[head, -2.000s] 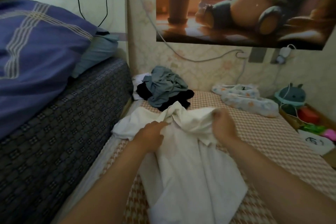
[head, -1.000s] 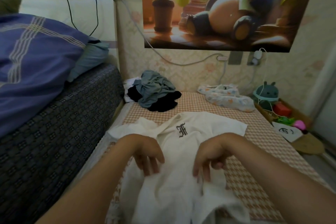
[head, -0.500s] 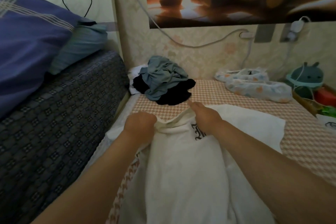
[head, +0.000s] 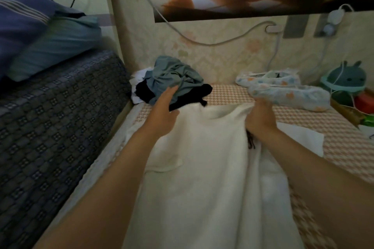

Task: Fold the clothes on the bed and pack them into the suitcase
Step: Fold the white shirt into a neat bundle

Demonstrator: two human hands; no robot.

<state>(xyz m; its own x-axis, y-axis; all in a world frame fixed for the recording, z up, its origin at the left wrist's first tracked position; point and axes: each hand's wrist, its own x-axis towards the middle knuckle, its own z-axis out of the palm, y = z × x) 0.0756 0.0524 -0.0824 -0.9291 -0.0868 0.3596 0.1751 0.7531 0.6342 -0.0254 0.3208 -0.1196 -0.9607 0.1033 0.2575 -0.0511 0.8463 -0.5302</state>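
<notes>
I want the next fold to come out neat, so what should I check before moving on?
1. Grip of the right hand on the shirt at its top edge: ok.
2. Hold of the left hand on the shirt: not ok; it is open, at the pile.
3. Is the shirt flat: not ok; creased along its right side.
4. Is the shirt apart from the pile: not ok; its top edge reaches the black cloth.
5. Is the suitcase ready: cannot tell; not in view.

Both bare arms reach out over the white shirt point(head: 202, 178). The left hand point(head: 165, 111) is flat, fingers straight, at its top edge. The right hand point(head: 261, 116) grips that edge.
</notes>
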